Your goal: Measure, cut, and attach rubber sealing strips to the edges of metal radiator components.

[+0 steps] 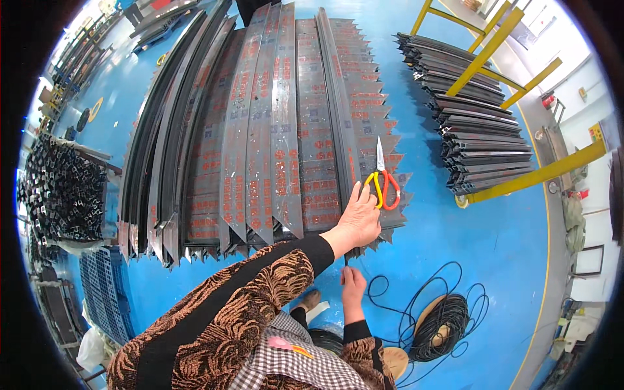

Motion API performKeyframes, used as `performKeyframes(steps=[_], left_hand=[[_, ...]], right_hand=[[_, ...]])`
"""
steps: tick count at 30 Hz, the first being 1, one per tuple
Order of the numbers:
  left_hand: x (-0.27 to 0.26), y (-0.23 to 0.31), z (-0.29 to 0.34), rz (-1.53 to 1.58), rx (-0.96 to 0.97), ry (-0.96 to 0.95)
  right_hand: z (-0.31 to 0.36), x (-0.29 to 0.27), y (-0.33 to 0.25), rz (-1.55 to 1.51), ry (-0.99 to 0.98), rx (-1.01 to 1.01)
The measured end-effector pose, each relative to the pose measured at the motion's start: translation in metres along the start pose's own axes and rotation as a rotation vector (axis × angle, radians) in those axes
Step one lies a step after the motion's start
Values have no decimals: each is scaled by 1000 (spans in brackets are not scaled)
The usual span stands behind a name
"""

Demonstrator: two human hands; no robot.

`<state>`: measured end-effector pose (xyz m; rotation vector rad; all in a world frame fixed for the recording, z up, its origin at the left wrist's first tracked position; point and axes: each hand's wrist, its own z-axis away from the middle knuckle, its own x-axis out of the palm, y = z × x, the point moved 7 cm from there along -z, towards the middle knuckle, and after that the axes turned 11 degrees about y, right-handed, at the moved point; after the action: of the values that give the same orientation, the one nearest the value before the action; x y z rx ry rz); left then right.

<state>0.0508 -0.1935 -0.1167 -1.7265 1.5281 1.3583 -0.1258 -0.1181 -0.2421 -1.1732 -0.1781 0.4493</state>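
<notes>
Long dark metal profiles (286,123) with mitred ends and red and blue printed film lie side by side in a stack before me. My left hand (359,220) is closed over the near end of one raised narrow profile (335,97); its thumb and palm side are hidden. Scissors (382,179) with one yellow and one red handle lie on the stack, just beyond those fingers, blades pointing away. Below the stack's near edge, my right hand (353,287) is pinched on a thin black strip (346,260) that runs up toward the left hand.
A coil of black cord (442,328) with loose loops lies on the blue floor (500,260) at the lower right. More profiles (478,123) rest on a yellow frame (539,172) at right. A bundle of profiles (65,192) and a blue pallet (104,292) stand left.
</notes>
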Motion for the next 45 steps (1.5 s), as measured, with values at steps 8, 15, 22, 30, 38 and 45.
performKeyframes(steps=[8, 15, 22, 30, 38, 45], left_hand=[[-3, -1, 0, 2, 15, 23], [-3, -6, -1, 27, 15, 24], [-7, -9, -2, -77, 5, -58], [-11, -12, -2, -103, 67, -130], [-8, -15, -5, -88, 62, -55], [5, -7, -4, 51, 65, 20]], right_hand=[[0, -1, -6, 28, -10, 14], [-10, 11, -9, -48, 33, 38], [-9, 8, -17, -12, 83, 67], [-9, 14, -30, 85, 114, 114], [-11, 15, -26, 224, 61, 57], [-60, -45, -99, 690, 205, -230]])
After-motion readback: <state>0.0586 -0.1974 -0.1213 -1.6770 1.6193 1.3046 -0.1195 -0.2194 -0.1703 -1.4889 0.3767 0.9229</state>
